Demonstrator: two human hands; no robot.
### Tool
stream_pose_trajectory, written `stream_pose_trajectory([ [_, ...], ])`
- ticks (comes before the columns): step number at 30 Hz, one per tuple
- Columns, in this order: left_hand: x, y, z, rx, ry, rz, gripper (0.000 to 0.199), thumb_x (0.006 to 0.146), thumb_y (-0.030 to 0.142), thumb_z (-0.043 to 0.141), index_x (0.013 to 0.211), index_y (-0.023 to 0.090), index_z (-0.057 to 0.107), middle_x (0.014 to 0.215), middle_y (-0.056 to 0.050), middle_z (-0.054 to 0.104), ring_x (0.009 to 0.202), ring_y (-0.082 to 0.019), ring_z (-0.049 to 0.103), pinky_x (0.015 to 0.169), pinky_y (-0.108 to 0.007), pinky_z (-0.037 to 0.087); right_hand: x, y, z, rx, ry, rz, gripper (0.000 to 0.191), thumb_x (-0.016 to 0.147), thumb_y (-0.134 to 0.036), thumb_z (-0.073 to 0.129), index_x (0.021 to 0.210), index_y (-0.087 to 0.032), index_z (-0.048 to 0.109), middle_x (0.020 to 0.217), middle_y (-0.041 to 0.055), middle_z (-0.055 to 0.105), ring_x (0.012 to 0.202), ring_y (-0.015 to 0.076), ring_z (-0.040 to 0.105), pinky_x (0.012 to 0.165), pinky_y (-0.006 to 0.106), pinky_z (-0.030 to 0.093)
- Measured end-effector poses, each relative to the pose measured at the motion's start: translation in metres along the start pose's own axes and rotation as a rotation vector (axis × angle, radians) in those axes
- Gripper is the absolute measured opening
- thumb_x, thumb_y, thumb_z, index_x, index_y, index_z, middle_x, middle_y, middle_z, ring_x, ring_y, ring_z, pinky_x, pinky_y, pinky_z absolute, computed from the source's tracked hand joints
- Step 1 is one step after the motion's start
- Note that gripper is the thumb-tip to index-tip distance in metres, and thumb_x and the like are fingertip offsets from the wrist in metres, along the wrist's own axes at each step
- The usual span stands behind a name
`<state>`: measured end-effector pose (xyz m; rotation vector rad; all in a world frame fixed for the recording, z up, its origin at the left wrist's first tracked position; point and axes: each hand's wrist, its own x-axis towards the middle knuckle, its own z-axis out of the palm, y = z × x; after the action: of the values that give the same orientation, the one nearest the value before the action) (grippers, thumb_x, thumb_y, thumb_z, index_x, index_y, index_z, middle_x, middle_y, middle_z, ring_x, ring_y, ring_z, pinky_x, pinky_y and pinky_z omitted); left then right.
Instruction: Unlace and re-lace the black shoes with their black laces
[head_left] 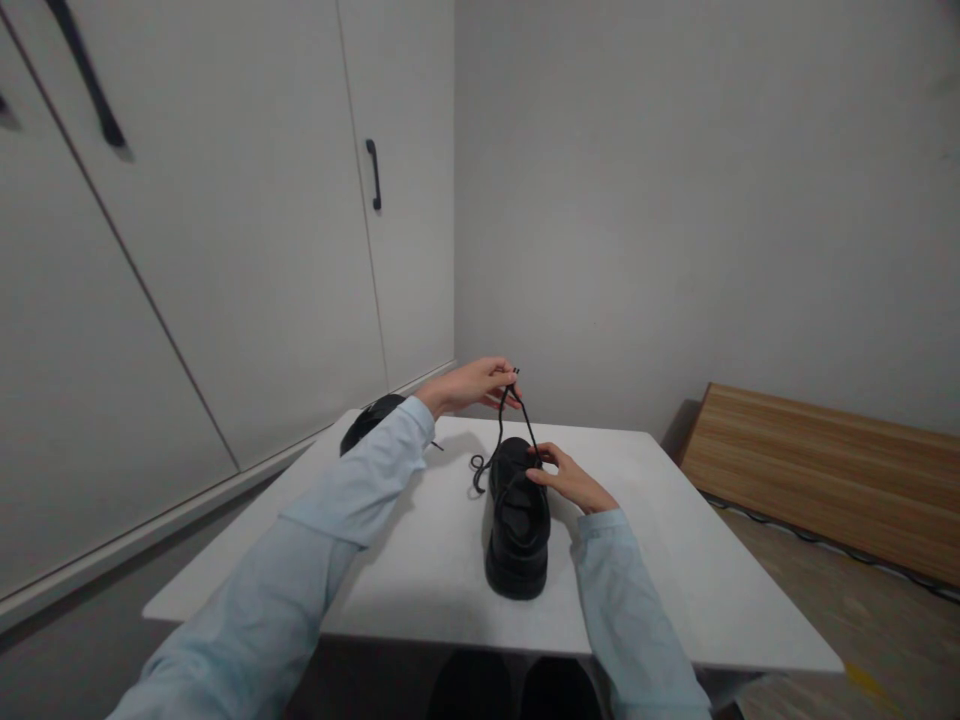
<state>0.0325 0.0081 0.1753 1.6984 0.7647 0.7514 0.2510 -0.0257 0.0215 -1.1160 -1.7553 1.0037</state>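
A black shoe (pixel 517 515) stands upright on the white table, its heel toward me and its toe pointing away. Above the toe, my left hand (pixel 480 383) pinches a black shoelace (pixel 531 425), with the tips poking out past the fingers. The raised lace drops in two strands toward the shoe, and a loose curl of it lies at the left side. My right hand (pixel 566 480) is at the right side of the shoe's opening, thumb and fingers closed around the lower part of the lace. A second black shoe (pixel 371 420) is at the back left, partly behind my left forearm.
The white table (pixel 660 590) reaches to the pale wall behind. White cabinet doors (pixel 262 250) with dark handles run along the left. A wood-grain board (pixel 817 470) leans or lies low at the right, with a dark cable (pixel 806 537) along its lower edge.
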Motion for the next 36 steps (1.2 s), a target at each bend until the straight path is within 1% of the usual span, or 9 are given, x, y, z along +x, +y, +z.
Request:
stream_pose_trajectory([
  [3, 0.002, 0.015, 0.000, 0.018, 0.003, 0.044, 0.024, 0.082, 0.036, 0.061, 0.081, 0.017, 0.046, 0.088, -0.007, 0.068, 0.077, -0.018, 0.070, 0.073, -0.032, 0.050, 0.000, 0.001, 0.000, 0.001, 0.001, 0.008, 0.052, 0.066, -0.048, 0.074, 0.106, -0.020, 0.058, 0.117, 0.0104, 0.060, 0.117, 0.0257, 0.052, 0.104, 0.044, 0.036],
  [7, 0.006, 0.031, -0.001, 0.035, -0.012, 0.076, 0.022, 0.083, 0.033, 0.061, 0.081, 0.016, 0.048, 0.086, -0.007, 0.068, 0.077, -0.019, 0.070, 0.082, -0.039, 0.049, 0.000, 0.001, -0.001, -0.011, 0.005, 0.017, 0.053, 0.066, -0.048, 0.073, 0.107, -0.019, 0.057, 0.118, 0.0111, 0.059, 0.117, 0.0259, 0.052, 0.104, 0.044, 0.035],
  [11, 0.010, 0.049, -0.003, 0.061, 0.005, 0.108, 0.019, 0.085, 0.031, 0.059, 0.080, 0.015, 0.048, 0.088, -0.008, 0.068, 0.077, -0.020, 0.070, 0.085, -0.043, 0.047, 0.000, -0.001, -0.001, -0.012, 0.000, 0.013, 0.055, 0.066, -0.049, 0.073, 0.108, -0.019, 0.057, 0.118, 0.0110, 0.059, 0.116, 0.0255, 0.052, 0.104, 0.044, 0.036],
  [17, 0.015, 0.077, -0.011, 0.095, 0.086, 0.155, 0.017, 0.084, 0.028, 0.060, 0.081, 0.015, 0.050, 0.086, -0.009, 0.069, 0.078, -0.019, 0.071, 0.084, -0.038, 0.048, -0.001, -0.003, -0.001, 0.003, 0.009, 0.025, 0.053, 0.065, -0.047, 0.074, 0.106, -0.020, 0.057, 0.119, 0.0109, 0.059, 0.116, 0.0255, 0.052, 0.104, 0.043, 0.036],
  [23, 0.016, 0.105, -0.014, 0.157, 0.200, 0.226, 0.013, 0.084, 0.025, 0.060, 0.080, 0.016, 0.051, 0.081, -0.004, 0.067, 0.079, -0.015, 0.070, 0.083, -0.031, 0.049, -0.002, -0.004, -0.001, 0.005, -0.004, 0.029, 0.050, 0.066, -0.045, 0.073, 0.106, -0.021, 0.056, 0.120, 0.0096, 0.058, 0.118, 0.0252, 0.051, 0.105, 0.043, 0.035],
  [29, 0.017, 0.123, -0.019, 0.203, 0.087, 0.298, 0.011, 0.087, 0.023, 0.055, 0.081, 0.015, 0.051, 0.084, -0.005, 0.065, 0.078, -0.013, 0.066, 0.084, -0.035, 0.049, -0.003, -0.003, -0.001, -0.006, 0.005, 0.025, 0.051, 0.065, -0.046, 0.074, 0.107, -0.021, 0.057, 0.117, 0.0095, 0.060, 0.116, 0.0253, 0.052, 0.103, 0.044, 0.037],
  [31, 0.018, 0.127, -0.021, 0.244, 0.085, 0.332, 0.011, 0.087, 0.022, 0.053, 0.080, 0.013, 0.051, 0.086, -0.006, 0.064, 0.074, -0.012, 0.063, 0.083, -0.037, 0.049, -0.003, -0.002, -0.001, -0.006, 0.002, 0.025, 0.051, 0.066, -0.046, 0.074, 0.107, -0.021, 0.057, 0.118, 0.0096, 0.060, 0.116, 0.0251, 0.052, 0.103, 0.044, 0.037],
  [33, 0.018, 0.132, -0.022, 0.278, 0.130, 0.360, 0.011, 0.087, 0.020, 0.052, 0.079, 0.013, 0.051, 0.085, -0.005, 0.063, 0.074, -0.011, 0.062, 0.082, -0.037, 0.048, -0.003, -0.002, -0.001, -0.007, 0.001, 0.032, 0.052, 0.066, -0.046, 0.073, 0.108, -0.021, 0.057, 0.118, 0.0099, 0.060, 0.117, 0.0252, 0.052, 0.104, 0.044, 0.036],
  [36, 0.018, 0.140, -0.022, 0.294, 0.248, 0.430, 0.011, 0.087, 0.016, 0.051, 0.077, 0.012, 0.052, 0.079, -0.002, 0.061, 0.078, -0.011, 0.062, 0.082, -0.034, 0.048, -0.004, -0.002, 0.000, -0.009, 0.002, 0.045, 0.051, 0.066, -0.045, 0.074, 0.108, -0.021, 0.056, 0.121, 0.0103, 0.059, 0.119, 0.0257, 0.051, 0.105, 0.045, 0.035],
])
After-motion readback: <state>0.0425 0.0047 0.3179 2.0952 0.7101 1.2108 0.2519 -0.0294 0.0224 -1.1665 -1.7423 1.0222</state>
